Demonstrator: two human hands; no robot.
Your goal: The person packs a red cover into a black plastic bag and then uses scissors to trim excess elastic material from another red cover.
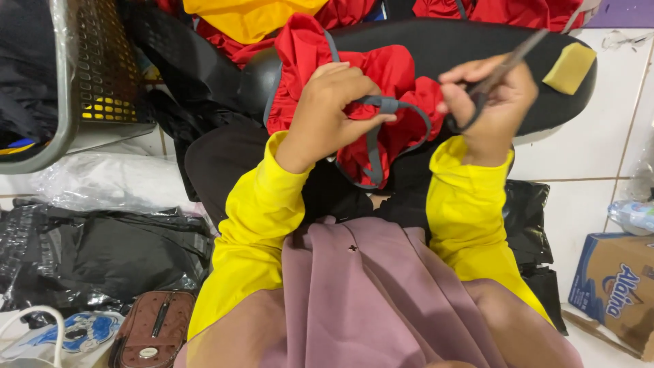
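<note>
Nearest to me I see a mauve cloth [381, 300] draped over the lap, and two yellow sleeves [245, 238] running up from it. On the floor to the near left lie one brown pouch [153, 330] and black plastic bags [102, 255]; to the near right stands one cardboard box [613, 286] on the white tiled floor [579, 157].

Further out, my left hand [330, 112] is curled, its fingertips pinching the grey strap [385, 105] of the one red garment [381, 75], which lies bunched over a black padded surface [449, 41] between both hands. The right hand [490, 102] is closed around the handle of one pair of scissors [504, 65], whose blades point up and to the right.

I judge the garment light, soft and floppy, likely a bit slick; it offers no stiffness, so it will sag wherever it is unsupported. The grey binding along its edge looks firmest, so I reckon that is the best place to grip.

Farther still, one yellow sponge [571, 67] sits on the far right of the padding, one perforated metal basket [102, 65] is at far left, and more red and yellow fabric [252, 17] is piled beyond.
</note>
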